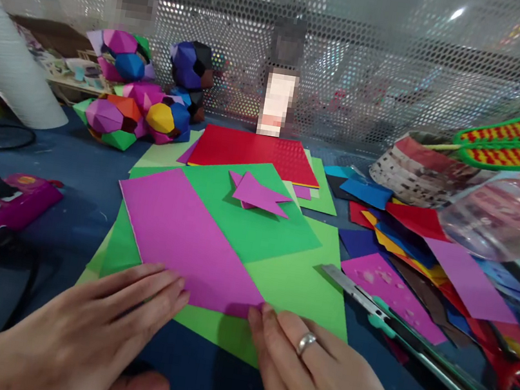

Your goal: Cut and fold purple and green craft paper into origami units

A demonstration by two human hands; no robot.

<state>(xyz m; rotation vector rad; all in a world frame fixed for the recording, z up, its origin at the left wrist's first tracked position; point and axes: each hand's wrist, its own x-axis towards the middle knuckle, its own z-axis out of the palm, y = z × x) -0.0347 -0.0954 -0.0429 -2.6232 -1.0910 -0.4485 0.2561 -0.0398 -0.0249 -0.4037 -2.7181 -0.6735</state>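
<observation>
A purple sheet of paper lies slantwise over green sheets. My left hand rests on its lower left edge, fingers stretched out flat and thumb apart. At the sheet's lower right corner, the fingertips of my right hand are drawn together on the paper; a ring is on one finger and the thumb is mostly hidden. Pointed purple paper cutouts sit on the green paper beyond. A utility knife with its blade out lies to the right of the sheets.
Behind the sheets is a red stack; folded-paper balls stand back left. A purple glue gun with a cord is at left. Coloured scraps, red-handled scissors and a clear plastic container occupy the right.
</observation>
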